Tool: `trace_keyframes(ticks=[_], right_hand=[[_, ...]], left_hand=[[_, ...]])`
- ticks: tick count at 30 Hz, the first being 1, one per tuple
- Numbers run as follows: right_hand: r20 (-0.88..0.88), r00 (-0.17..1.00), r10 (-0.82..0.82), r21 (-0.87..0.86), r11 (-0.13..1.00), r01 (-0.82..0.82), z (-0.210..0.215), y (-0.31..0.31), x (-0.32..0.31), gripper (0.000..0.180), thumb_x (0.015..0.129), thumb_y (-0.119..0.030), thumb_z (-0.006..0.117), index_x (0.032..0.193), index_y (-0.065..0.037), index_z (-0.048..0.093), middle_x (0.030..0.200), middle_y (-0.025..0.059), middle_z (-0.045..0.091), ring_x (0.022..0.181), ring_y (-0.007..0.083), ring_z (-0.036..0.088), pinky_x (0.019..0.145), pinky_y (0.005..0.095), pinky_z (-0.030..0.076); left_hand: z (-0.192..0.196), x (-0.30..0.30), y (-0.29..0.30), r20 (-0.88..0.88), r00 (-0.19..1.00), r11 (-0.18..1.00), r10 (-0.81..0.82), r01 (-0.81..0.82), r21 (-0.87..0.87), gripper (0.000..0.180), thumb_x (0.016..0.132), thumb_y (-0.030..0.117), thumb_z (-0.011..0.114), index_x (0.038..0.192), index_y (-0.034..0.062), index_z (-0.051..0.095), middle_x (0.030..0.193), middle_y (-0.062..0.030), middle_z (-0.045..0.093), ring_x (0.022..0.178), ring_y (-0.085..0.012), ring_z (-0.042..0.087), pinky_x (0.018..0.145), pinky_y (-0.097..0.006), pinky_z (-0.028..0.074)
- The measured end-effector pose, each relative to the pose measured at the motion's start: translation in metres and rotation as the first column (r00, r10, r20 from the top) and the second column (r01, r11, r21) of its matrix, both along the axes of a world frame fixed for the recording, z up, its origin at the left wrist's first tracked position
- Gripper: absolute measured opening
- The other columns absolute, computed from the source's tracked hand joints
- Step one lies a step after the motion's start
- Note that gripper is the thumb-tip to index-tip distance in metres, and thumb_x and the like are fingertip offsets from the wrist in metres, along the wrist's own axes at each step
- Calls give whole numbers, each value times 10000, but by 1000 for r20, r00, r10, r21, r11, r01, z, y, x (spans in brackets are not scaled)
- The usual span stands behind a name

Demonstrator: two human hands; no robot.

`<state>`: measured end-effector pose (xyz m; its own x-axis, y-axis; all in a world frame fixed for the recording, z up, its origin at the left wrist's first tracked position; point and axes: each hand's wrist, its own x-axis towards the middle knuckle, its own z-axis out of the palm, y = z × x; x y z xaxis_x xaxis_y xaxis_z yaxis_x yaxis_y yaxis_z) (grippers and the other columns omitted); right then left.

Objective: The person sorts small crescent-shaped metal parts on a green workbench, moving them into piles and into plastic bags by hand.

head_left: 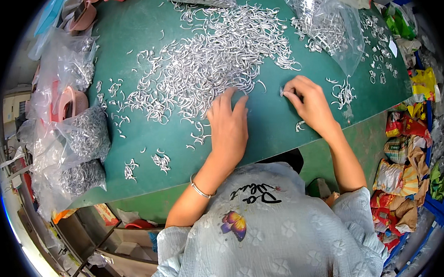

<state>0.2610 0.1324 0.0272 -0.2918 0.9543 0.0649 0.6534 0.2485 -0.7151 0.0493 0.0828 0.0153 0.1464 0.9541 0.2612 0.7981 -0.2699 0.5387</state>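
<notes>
A broad heap of small curved silvery metal pieces [213,54] covers the middle of the green table [276,131]. At the heap's near edge, my left hand [228,126] rests with fingers apart, its fingertips among the pieces. I cannot see anything held in it. To the right, my right hand [308,102] is closed in a pinch just above the tabletop. A small silvery metal piece [281,91] shows at its thumb and fingertip; its full shape is hidden. A little cluster of similar pieces [343,93] lies beside that hand, and a few more [300,126] are below it.
Clear plastic bags of metal pieces [88,132] line the left edge, near a pink basket [74,103]. Another filled bag [326,27] sits at the back right, by scattered ring-like pieces [376,47]. Colourful packages [402,175] fill a blue rack at far right.
</notes>
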Motion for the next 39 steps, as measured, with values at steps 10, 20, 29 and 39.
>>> trace_keyframes(ticks=[10,20,29,39], right_hand=[[0,994,-108,-161,981,106,28,-1,13,238,798,0,678,1028,8,619,924,129,601,883,322,587,756,411,475],[95,986,-134,-25,990,137,10,4,31,199,808,-6,675,1001,-3,629,957,148,617,823,297,609,702,369,481],[169,984,-61,213,977,24,-23,17,-21,274,821,-15,641,1087,-24,575,1003,164,546,924,387,573,779,465,490],[-65,998,-12,238,971,27,0,2,-20,271,772,-25,713,1034,-16,642,974,115,603,867,288,581,778,381,482]], left_hand=[[-5,14,-11,128,985,988,-116,127,-87,355,836,30,648,1186,35,590,1190,-125,546,1025,-306,536,843,-387,421],[-27,49,9,172,933,948,-316,317,25,224,801,29,664,1011,-10,593,1036,-133,547,918,-331,540,796,-415,466],[-12,16,-26,124,968,975,-220,221,5,180,792,0,671,967,28,635,922,-91,565,834,-277,538,713,-375,423],[-13,-5,-56,175,972,986,-160,164,-7,216,766,-22,673,971,37,645,913,-73,571,838,-259,533,717,-364,394]])
